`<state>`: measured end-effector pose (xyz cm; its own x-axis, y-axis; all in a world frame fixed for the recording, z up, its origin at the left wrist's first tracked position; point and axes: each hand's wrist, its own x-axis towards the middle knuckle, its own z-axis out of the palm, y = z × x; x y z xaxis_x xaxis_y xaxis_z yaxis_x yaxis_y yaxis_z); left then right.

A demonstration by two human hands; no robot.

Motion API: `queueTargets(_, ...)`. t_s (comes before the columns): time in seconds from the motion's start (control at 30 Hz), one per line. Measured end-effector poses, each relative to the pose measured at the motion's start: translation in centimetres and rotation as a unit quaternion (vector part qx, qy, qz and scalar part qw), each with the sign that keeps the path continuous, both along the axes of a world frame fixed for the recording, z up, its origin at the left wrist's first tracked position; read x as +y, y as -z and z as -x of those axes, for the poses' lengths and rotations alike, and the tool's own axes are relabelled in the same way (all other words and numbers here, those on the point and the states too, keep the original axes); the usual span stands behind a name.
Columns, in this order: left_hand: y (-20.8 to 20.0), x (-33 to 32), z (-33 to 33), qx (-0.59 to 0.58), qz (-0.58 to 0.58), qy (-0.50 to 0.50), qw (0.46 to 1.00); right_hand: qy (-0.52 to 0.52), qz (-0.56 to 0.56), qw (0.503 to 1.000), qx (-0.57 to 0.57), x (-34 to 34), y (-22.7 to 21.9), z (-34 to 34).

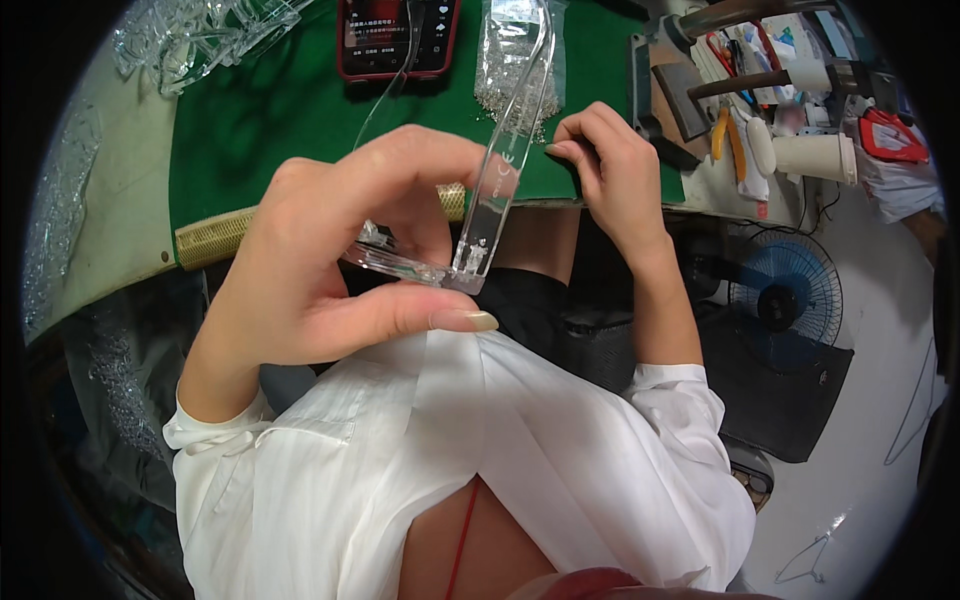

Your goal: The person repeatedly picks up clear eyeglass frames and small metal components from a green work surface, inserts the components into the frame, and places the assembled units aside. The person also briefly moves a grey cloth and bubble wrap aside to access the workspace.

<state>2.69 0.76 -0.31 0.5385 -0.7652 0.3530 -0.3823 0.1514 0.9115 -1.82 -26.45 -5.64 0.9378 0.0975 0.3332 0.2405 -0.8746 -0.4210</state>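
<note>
Up close, my left hand [290,245] is closed around a clear plastic eyeglass frame [492,205], pinching it by the thumb and fingers. One of its temple arms points up and away, and small metal parts show near the hinge corner. At the right, my right hand [622,180] rests by the edge of the green mat [270,120], thumb and forefinger pressed together. Whatever sits between those fingertips is too small to make out. Just left of them, tiny metal pieces [510,108] spill from a clear plastic bag [518,45].
A phone [400,72] in a red case lies at the back, beside a heap of clear frames [190,40]. A gold ribbed strip [215,237] runs along the table's front edge. To the right are orange-handled pliers [738,150], a paper cup [815,158] and, lower, a fan [780,305].
</note>
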Motion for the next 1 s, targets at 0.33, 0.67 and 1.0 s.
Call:
queueTargets(0.33,-0.1,-3.4,0.5,0.010,0.068,0.014,0.998,-0.039,-0.134,0.990,0.018,-1.5,-1.3,-0.8)
queueTargets(0.67,0.5,-8.5,1.8,0.065,0.034,-0.037,0.997,-0.164,-0.143,0.956,-0.199,0.8,-8.0,2.0)
queueTargets(1.0,0.5,-8.6,1.5,0.019,0.025,-0.044,0.999,-0.176,-0.152,0.955,-0.182,0.1,-8.0,1.9)
